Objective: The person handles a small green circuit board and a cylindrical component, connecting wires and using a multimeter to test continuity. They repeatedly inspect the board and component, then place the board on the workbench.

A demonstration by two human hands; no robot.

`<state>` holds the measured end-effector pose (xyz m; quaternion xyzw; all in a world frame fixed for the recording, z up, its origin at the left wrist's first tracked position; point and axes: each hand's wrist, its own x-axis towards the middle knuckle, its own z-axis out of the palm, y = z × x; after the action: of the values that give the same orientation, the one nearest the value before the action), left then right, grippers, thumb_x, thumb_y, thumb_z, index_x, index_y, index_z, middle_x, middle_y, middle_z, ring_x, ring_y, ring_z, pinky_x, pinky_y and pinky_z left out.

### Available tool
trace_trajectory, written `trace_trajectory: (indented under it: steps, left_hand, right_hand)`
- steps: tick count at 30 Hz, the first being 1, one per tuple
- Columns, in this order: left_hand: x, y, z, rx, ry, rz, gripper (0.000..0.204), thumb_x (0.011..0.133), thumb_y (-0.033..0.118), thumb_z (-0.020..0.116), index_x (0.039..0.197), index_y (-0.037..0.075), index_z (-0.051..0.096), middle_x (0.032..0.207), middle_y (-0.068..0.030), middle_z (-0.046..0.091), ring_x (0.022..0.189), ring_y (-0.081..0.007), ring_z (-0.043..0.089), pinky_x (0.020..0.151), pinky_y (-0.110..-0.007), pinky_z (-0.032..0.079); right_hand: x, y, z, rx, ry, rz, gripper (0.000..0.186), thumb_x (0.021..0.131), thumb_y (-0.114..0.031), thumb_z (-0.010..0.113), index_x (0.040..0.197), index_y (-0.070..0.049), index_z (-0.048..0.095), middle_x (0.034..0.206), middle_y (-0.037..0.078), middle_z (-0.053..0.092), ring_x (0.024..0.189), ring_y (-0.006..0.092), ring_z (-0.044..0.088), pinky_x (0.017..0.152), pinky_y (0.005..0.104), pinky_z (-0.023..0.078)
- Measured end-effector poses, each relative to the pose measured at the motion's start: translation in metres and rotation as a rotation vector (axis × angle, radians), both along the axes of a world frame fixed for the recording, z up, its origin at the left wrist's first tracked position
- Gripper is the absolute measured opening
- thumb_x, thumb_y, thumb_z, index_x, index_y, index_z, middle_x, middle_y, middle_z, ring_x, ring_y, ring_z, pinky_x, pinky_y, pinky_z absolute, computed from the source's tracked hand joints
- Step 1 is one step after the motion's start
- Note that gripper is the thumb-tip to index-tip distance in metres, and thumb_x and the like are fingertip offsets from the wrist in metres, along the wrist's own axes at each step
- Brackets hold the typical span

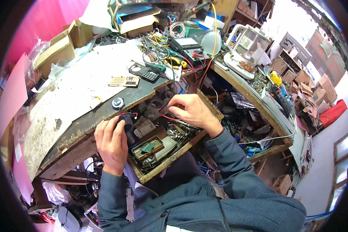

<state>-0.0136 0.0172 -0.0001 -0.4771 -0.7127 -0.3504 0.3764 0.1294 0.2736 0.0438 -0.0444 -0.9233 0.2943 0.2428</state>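
Note:
My left hand (111, 143) is wrapped round a black oblong part (128, 130) at the bench's front edge; a short red lead with a white connector (135, 115) shows above it. My right hand (193, 112), over the open drawer (203, 137), has thumb and forefinger pinched near a thin red wire (167, 116); whether it grips the wire is unclear. A small metal tray with a green circuit board (147, 147) lies in the drawer among loose parts. A round silver-rimmed part (118, 103) sits on the bench edge, and a tan board (125, 81) and black plastic casing (143, 72) lie farther back.
Cables, pliers (176, 61), a black meter (185, 46) and cardboard boxes (54, 58) crowd the bench back. A glass-walled machine (249, 46) stands on the right counter, above a second cluttered drawer (255, 123). A white cable (266, 137) crosses that drawer.

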Motion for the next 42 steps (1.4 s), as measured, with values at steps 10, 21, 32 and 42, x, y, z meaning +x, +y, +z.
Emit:
trace_trajectory:
  steps: [10, 21, 32, 42]
  left_hand:
    - [0.022, -0.013, -0.022, 0.03, -0.476, -0.327, 0.038, 0.08, -0.01, 0.069, 0.116, 0.003, 0.07, 0.087, -0.0119, 0.07, 0.07, -0.0215, 0.066, 0.065, -0.031, 0.053]
    - [0.032, -0.004, -0.037, -0.088, -0.757, -0.35, 0.019, 0.087, 0.001, 0.07, 0.106, 0.002, 0.074, 0.091, -0.0166, 0.075, 0.079, -0.0278, 0.075, 0.071, -0.034, 0.057]
    - [0.034, -0.002, -0.036, -0.06, -0.697, -0.316, 0.016, 0.085, 0.001, 0.072, 0.101, 0.004, 0.074, 0.086, -0.0148, 0.074, 0.074, -0.0284, 0.072, 0.068, -0.034, 0.055]
    - [0.032, -0.002, -0.039, -0.042, -0.726, -0.328, 0.018, 0.084, -0.001, 0.072, 0.101, 0.003, 0.074, 0.083, -0.0145, 0.072, 0.071, -0.028, 0.071, 0.066, -0.034, 0.054]
  right_hand:
    - [-0.028, 0.158, 0.054, 0.176, 0.373, -0.653, 0.021, 0.091, -0.024, 0.07, 0.095, -0.003, 0.075, 0.086, 0.017, 0.075, 0.081, 0.0319, 0.074, 0.073, 0.0398, 0.056]
    - [-0.07, 0.228, 0.094, 0.279, -0.457, -0.602, 0.067, 0.075, -0.06, 0.077, 0.079, 0.006, 0.069, 0.074, 0.024, 0.068, 0.071, 0.0311, 0.07, 0.066, 0.0412, 0.052]
    - [-0.086, 0.231, 0.099, 0.399, -0.571, -0.468, 0.048, 0.078, -0.04, 0.077, 0.084, 0.006, 0.067, 0.088, 0.027, 0.07, 0.081, 0.0392, 0.068, 0.073, 0.0455, 0.052]
    - [-0.09, 0.206, 0.122, 0.727, -0.603, -0.185, 0.016, 0.079, 0.0, 0.062, 0.095, -0.001, 0.063, 0.092, 0.024, 0.069, 0.093, 0.043, 0.068, 0.078, 0.0482, 0.052]
